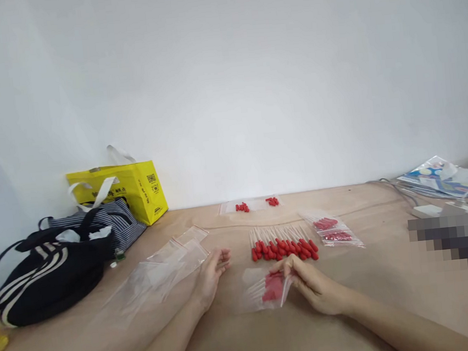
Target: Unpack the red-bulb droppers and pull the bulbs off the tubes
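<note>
1. My right hand pinches the small clear plastic zip bag with red pieces inside by its right edge, with thumb and fingertips closed on the film. The bag lies on the table just left of that hand, low in the middle of my view.
2. My left hand rests on its side on the table with the fingers loosely curled and slack, grasping nothing. It sits a little apart from the held bag, up and to its left, and just right of the loose pile of empty clear plastic bags.
3. Just beyond my right fingertips lies the row of clear thin droppers with red rubber bulbs. They are side by side, with the bulbs toward me and the tubes pointing away.
4. Right of that row lie two filled clear bags showing red bulbs, slightly overlapping. Farther back, near the wall, is a flat clear bag with two small red clusters.
5. Everything sits on a smooth pale tan tabletop that runs back to a plain white wall.
6. At the far left three bags crowd together: a bright yellow tote bag with white handles against the wall, a navy-and-white striped fabric bag in front of it, and a black bag with white stripes nearest me.
7. At the far right I see colourful printed sheets, small white boxes with grey cables and a pixelated patch that I cannot read.
</note>
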`<state>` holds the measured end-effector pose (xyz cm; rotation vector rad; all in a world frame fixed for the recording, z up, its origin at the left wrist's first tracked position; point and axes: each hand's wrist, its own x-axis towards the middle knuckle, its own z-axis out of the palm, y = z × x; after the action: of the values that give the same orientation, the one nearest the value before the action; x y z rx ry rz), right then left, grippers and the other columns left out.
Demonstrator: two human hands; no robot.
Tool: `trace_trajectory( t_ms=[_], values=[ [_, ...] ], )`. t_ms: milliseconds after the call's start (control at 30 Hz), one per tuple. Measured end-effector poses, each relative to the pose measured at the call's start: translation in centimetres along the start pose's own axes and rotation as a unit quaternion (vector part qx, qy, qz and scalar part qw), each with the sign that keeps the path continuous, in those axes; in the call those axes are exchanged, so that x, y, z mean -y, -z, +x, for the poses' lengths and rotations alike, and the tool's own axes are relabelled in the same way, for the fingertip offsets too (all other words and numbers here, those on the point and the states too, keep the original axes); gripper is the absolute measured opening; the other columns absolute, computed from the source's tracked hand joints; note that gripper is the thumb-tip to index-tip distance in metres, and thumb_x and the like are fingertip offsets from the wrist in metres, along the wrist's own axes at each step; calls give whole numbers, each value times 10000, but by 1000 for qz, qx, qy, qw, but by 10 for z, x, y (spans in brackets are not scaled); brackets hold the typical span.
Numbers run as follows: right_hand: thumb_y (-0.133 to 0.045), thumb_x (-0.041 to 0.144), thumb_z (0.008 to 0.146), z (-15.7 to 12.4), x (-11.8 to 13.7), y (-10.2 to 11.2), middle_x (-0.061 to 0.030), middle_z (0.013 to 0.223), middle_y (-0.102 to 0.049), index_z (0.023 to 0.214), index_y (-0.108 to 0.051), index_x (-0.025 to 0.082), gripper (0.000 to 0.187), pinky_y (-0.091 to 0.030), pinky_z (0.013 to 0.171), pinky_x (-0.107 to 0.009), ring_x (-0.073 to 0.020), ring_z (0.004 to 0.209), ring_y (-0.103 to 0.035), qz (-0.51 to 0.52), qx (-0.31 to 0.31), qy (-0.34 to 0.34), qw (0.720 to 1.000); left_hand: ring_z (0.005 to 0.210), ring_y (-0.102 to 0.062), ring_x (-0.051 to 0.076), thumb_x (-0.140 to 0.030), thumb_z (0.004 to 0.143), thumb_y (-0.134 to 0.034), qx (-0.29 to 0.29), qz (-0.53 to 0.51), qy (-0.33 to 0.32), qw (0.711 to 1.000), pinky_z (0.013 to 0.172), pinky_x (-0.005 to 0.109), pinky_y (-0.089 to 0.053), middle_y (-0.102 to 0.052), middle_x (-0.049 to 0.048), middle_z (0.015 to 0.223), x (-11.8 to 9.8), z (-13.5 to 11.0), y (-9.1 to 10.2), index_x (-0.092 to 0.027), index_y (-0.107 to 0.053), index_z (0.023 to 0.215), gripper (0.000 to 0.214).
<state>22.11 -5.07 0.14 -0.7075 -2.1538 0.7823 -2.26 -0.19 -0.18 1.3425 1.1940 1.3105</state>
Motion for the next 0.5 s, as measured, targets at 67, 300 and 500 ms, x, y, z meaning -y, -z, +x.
trace_trajectory(
  t_ms=[67,300,500],
  values=[
    [-287,220,875,2,-1,0,-83,1023,-541,847,-421,209,138,-402,803,-303,-149,936,-508,-31,53,15,998,830,-561,196,-501,662,-551,65,81,-33,994,784,328,-439,-607,55,829,-5,-8,-3,-151,-577,813,382],
    [-448,152,720,0,-26,-9,-57,932,-564,881,-524,197,184,-390,723,-290,-176,845,-518,-181,-128,-140,965,962,-504,187,-300,719,-569,241,318,-190,897,862,313,-384,-543,54,1044,-9,-32,-18,-195,-561,977,279],
    [-388,420,800,-5,-19,-14,-26,778,-582,604,-537,204,328,-321,754,-372,-203,811,-507,-199,-133,-274,931,964,-506,197,-318,762,-513,193,355,-175,898,852,326,-399,-534,59,1019,-7,-40,-21,-204,-562,966,239]
  ],
)
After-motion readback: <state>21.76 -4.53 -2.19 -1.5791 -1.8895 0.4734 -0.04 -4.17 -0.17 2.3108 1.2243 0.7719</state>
